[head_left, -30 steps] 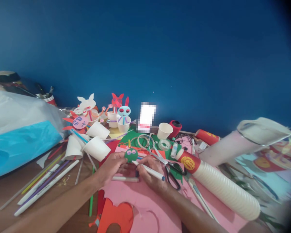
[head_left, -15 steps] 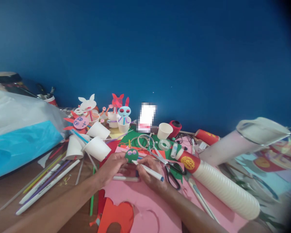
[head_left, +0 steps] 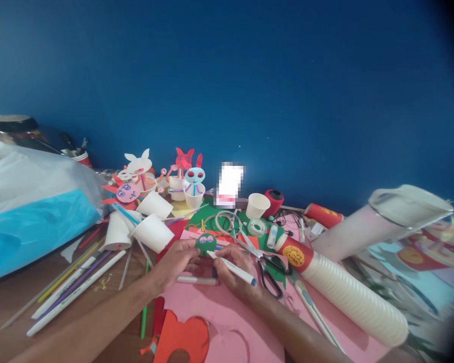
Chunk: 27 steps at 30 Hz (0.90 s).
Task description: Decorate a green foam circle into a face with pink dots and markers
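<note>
Between the fingers of my left hand [head_left: 179, 259] is a round green paper cutout [head_left: 206, 244] with two pinkish eyes on it. My right hand [head_left: 236, 269] grips a white marker [head_left: 236, 271], its tip against or very near the cutout's lower edge and its blue end pointing right. Below the hands, another marker [head_left: 196, 280] lies on pink paper [head_left: 230, 307]. Black-handled scissors [head_left: 267, 267] rest open just right of my right hand. An orange paper offcut [head_left: 183, 335] lies nearer to me.
Paper cup figures [head_left: 194, 189] stand at the back left, beside tipped white cups [head_left: 153, 233]. Markers and pipe cleaners [head_left: 75, 292] lie left. A long sleeve of paper cups [head_left: 357, 292], a tape roll [head_left: 257, 227] and an upright cup [head_left: 258, 205] are on the right. A blue wall [head_left: 227, 75] rises behind.
The view has shifted very slightly. Both hands keep their hold, and the marker tip stays at the cutout's lower edge.
</note>
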### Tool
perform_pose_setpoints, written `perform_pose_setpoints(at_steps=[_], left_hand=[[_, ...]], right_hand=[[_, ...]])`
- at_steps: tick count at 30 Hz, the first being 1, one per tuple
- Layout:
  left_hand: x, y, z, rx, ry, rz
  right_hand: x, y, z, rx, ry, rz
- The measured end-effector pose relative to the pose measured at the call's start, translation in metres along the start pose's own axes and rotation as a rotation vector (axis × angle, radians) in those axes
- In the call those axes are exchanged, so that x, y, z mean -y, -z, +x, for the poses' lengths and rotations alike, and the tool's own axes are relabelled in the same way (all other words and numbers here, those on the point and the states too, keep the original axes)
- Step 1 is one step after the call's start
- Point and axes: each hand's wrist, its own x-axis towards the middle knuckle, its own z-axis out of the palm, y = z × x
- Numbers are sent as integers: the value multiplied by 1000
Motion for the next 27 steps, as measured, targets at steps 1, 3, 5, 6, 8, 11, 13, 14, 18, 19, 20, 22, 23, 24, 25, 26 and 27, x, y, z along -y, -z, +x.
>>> perform_pose_setpoints(at_steps=[1, 3, 5, 6, 8, 11, 13, 14, 18, 19, 20, 22, 23, 24, 25, 26, 27], left_hand=[[0, 0, 0, 1, -3, -2], [1, 1, 1, -1, -12, -9], [1, 1, 2, -10, -13, -17], [1, 1, 2, -16, -11, -19], [2, 1, 2, -23, -5, -21], [3, 2, 2, -19, -5, -19], [4, 2, 2, -20, -8, -15], [4, 3, 2, -22, -10, -14], [3, 2, 2, -7, -17, -14], [3, 2, 1, -2, -20, -13], [2, 1, 1, -3, -21, -12], [2, 1, 1, -10, -17, -12], [3, 2, 1, -13, -12, -16], [3, 2, 1, -13, -8, -21], [3, 3, 1, -13, -6, -27], [4, 3, 1, -14, -8, -31], [4, 3, 2, -14, -12, -32]], right_hand=[[2, 1, 1, -2, 5, 0], [7, 3, 2, -6, 13, -1], [11, 5, 4, -11, 17, 1], [13, 6, 5, -12, 17, 7], [15, 7, 5, -17, 10, 33], [15, 6, 5, -3, 9, 94], [13, 6, 5, 16, 30, 116], [11, 6, 4, 21, 42, 116], [5, 3, 2, -16, 63, 67], [3, 3, 2, -23, 66, 52], [2, 2, 2, -25, 67, 38], [0, 1, 1, -14, 60, 15], [-1, 0, 1, -11, 51, 6], [-2, 0, 0, -13, 42, -1], [-2, -1, 0, -18, 36, -6], [-3, -1, 0, -22, 33, -12], [-3, -2, 0, -27, 33, -16]])
